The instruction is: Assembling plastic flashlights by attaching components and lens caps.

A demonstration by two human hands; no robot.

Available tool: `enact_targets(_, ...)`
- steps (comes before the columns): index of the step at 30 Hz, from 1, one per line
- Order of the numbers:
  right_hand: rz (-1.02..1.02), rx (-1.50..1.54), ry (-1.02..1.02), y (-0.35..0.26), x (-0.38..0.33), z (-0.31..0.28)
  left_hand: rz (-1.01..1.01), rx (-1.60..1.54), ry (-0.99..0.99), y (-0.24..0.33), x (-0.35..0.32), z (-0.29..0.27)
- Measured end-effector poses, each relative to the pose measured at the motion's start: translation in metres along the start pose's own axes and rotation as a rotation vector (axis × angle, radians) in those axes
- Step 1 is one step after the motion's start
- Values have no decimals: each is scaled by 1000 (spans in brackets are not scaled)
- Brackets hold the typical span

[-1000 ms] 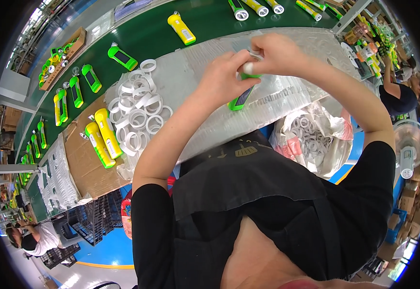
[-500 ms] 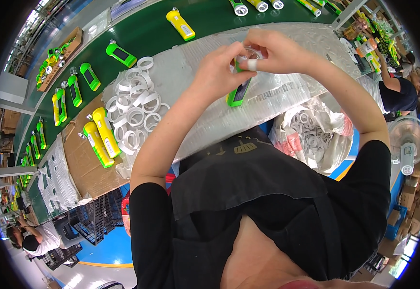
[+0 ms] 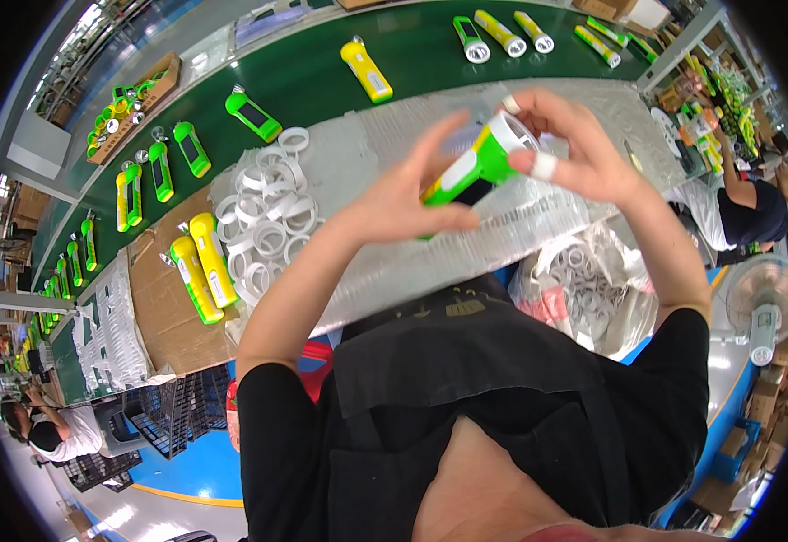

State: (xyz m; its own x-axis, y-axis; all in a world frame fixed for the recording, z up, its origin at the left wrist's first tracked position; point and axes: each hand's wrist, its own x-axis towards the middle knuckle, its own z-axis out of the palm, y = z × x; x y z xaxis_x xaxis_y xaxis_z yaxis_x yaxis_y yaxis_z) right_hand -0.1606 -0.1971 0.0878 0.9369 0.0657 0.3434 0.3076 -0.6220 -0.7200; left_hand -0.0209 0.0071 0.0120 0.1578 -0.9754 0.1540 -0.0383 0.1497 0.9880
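Note:
A green and yellow flashlight is tilted above the plastic-covered work surface, its white-ringed head pointing up and right. My right hand grips that head between thumb and fingers, with white tape on the thumb and a finger. Around the flashlight's lower body, my left hand is blurred, its thumb and fingers spread apart; any light contact there is hard to make out. Left of my left forearm lies a pile of white rings. Two yellow flashlights rest beside the pile on brown cardboard.
A green conveyor belt curves behind the work surface, carrying several flashlights. An open bag of white rings hangs near my right elbow. A box of parts stands far left. Fan and a co-worker are at right.
The flashlight has been turned so its head points up right, with a white ring now showing there. My hands have separated; the left has spread its fingers.

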Motion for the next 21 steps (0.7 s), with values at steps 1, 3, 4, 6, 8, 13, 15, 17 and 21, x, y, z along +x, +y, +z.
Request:
enact_targets(1, -76, 32, 28, -2, 1, 3, 29, -138, -86, -8, -3, -1)
enact_targets(3, -106, -89, -118, -11, 9, 4, -208, -489, -223, 2, -22, 12)
enact_targets(4, -407, -264, -82, 1, 17, 11, -200, -479, -209, 8, -12, 7)
enact_targets(6, -260, -249, 197, 40, 30, 32, -150, 201, 49, 16, 3, -9)
enact_targets(8, 22, -258, 401, 95, 63, 46, -189, 582, 142, -2, 43, -50)
enact_targets(13, 98, -415, 568, 167, 117, 46, 115, 1113, 332, -54, 93, -134)
enact_targets(15, 288, -476, 703, 188, 143, 31, -31, 1357, 506, -60, 111, -163)
enact_targets(17, 313, -601, 796, 221, 171, 23, -280, 1317, 463, -69, 133, -184)
enact_targets(21, 630, -914, 377, 265, 206, 32, -425, 1205, 309, -107, 155, -201)
